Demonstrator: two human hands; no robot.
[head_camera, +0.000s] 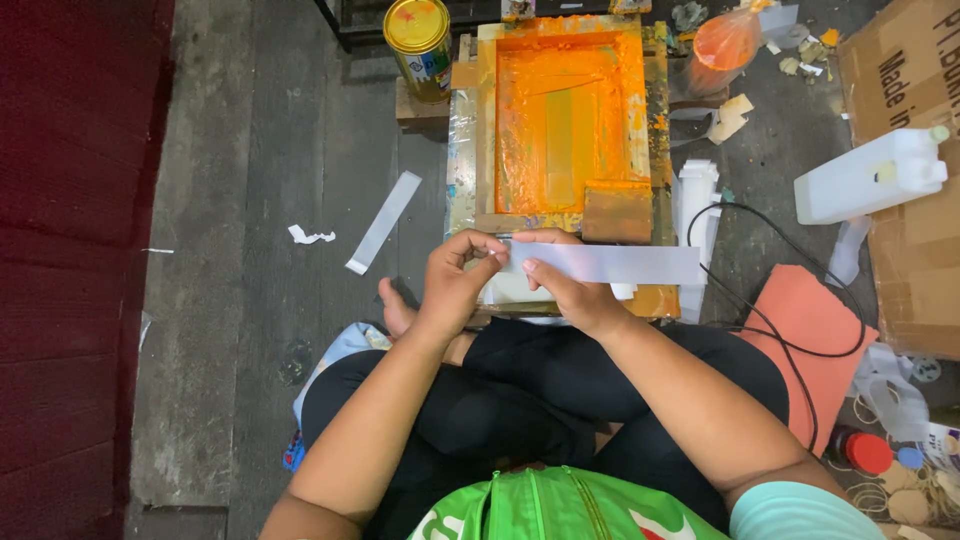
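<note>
Both of your hands are pinching the near end of a long white strip (610, 264), and you are holding it level just above your lap. Your left hand (455, 285) is closing thumb and forefinger on the strip's very tip, while your right hand (565, 290) is gripping it just beside, fingertips pressed on its face.

From the head camera, the strip's long axis is running left to right, and nearly all its length is reaching out past your right hand, toward the black cable (770, 290) and the salmon-coloured pad (815, 330). Your right hand is therefore sitting nearer the free length; your left is only anchoring the end.

Directly beyond your hands, the printing frame (560, 120) coated in orange ink is lying with its near edge just beyond the strip, close enough that I cannot tell whether they are touching. A yellow-lidded tin (420, 40) is standing at the frame's far left corner.

Open room is lying to your left, on the grey floor (250, 150), where only another white strip (385, 220) and a torn scrap (310, 236) are resting. To the right, a white jug (870, 175) and cardboard box (910, 120) are crowding things.
</note>
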